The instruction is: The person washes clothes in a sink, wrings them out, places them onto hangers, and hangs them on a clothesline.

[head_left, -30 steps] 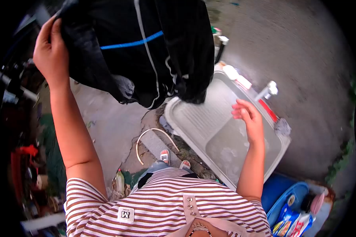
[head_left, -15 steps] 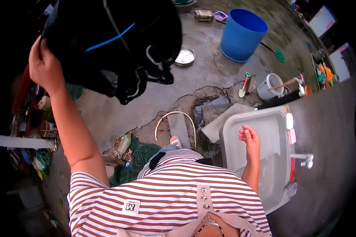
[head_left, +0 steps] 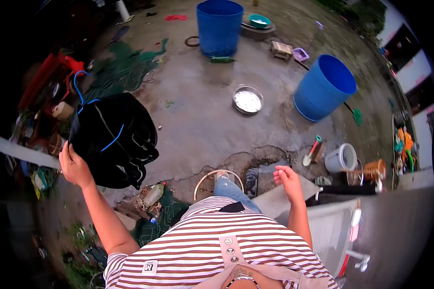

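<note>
A black garment (head_left: 113,139) with grey piping and a blue stripe hangs from a blue hanger (head_left: 80,89) at the left. My left hand (head_left: 75,166) is closed on the lower left edge of the garment, its fingers partly against the dark cloth. The hanger's hook points up above the garment and touches nothing that I can make out. My right hand (head_left: 288,183) is raised over the ground beside the grey sink (head_left: 330,226); its fingers are loosely curled and apart, with nothing in them.
Two blue barrels (head_left: 219,29) (head_left: 325,86) stand ahead on wet concrete. Between them lies a round metal basin (head_left: 247,100). A grey bucket (head_left: 341,158) and a small shovel (head_left: 312,151) are at the right. A curved hose (head_left: 202,180) lies by my foot; green netting (head_left: 115,72) is at the left.
The view has swung toward the yard, and the sink now appears lower right. The garment, held by my left hand, has moved lower in view, and its blue hanger now shows. My right hand remains empty.
</note>
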Action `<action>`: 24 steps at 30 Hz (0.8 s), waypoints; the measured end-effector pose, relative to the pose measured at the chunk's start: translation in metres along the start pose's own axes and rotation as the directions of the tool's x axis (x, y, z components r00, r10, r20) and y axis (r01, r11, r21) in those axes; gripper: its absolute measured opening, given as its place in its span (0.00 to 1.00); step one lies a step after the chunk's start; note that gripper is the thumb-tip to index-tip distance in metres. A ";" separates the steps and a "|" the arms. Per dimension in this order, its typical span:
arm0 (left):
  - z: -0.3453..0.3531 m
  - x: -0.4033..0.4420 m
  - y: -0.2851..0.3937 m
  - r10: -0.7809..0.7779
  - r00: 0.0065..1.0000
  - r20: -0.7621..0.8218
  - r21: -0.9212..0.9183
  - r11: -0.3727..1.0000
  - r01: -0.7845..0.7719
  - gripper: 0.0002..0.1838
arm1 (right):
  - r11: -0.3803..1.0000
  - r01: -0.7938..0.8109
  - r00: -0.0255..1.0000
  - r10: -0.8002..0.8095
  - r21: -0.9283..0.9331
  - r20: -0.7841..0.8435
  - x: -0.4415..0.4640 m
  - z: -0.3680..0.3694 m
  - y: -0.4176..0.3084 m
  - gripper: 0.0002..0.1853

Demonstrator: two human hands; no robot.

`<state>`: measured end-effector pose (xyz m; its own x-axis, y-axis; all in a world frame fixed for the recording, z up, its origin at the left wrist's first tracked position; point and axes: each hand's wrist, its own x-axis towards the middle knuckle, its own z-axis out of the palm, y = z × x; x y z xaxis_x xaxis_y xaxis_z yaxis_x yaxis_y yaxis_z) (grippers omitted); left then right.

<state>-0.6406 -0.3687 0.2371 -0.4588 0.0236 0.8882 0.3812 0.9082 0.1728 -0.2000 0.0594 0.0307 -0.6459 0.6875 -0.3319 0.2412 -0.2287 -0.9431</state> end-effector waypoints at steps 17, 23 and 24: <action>0.176 0.009 -0.067 -0.307 0.941 -0.145 0.451 0.826 0.339 0.10 | 0.983 -0.043 0.962 0.089 -0.181 0.258 0.505 0.209 -0.040 0.09; 0.271 0.058 -0.082 -0.357 0.916 -0.183 0.492 0.773 0.400 0.11 | 0.926 0.290 0.781 -0.083 -0.241 0.619 0.633 0.382 -0.181 0.12; 0.290 0.070 -0.077 -0.419 0.884 -0.207 0.486 0.740 0.465 0.12 | 0.924 0.313 0.757 -0.101 -0.221 0.646 0.649 0.403 -0.194 0.12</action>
<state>-0.9349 -0.3162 0.1622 -0.3992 -0.4467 0.8007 -0.3210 0.8861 0.3343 -0.9577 0.2723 -0.0091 -0.9810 0.0987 -0.1673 0.1813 0.1562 -0.9710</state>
